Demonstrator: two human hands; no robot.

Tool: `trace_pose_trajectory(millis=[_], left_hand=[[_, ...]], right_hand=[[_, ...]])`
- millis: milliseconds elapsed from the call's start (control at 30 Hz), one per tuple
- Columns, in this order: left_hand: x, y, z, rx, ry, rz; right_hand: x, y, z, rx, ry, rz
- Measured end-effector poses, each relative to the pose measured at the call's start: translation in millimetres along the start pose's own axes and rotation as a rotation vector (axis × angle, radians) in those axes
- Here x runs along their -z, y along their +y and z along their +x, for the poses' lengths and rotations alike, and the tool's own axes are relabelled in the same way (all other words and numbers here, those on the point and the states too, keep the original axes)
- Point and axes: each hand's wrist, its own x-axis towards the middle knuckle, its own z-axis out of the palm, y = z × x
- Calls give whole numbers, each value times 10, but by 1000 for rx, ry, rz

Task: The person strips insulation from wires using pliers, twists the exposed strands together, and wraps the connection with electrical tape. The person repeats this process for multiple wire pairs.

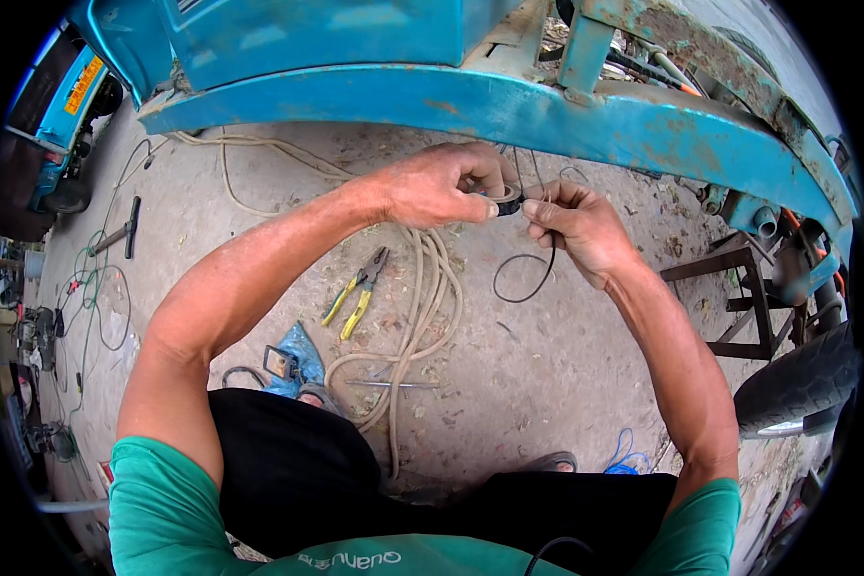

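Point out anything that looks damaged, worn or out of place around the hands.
The blue metal frame above both hands is worn: its paint is chipped, with rust patches along the edge. Yellow-handled pliers and a hammer lie loose on the concrete ground, beside a sprawling pale hose. The left hand and right hand pinch a thin black wire.

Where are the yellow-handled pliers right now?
In the head view, the pliers lie on the concrete ground left of centre, below the left hand, beside the coiled pale hose.
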Motion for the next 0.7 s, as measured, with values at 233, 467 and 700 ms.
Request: trace_pose_trajectory(millis=[233, 467, 700], left_hand=[[-3, -70, -47, -39, 34, -80], [26, -52, -176, -70, 21, -173], [-22, -94, -177, -20, 3, -141]], right_hand=[[-8, -65, 0, 22, -12, -78], [-54, -93, -41, 44, -25, -82], [1, 11, 43, 0, -95, -54]])
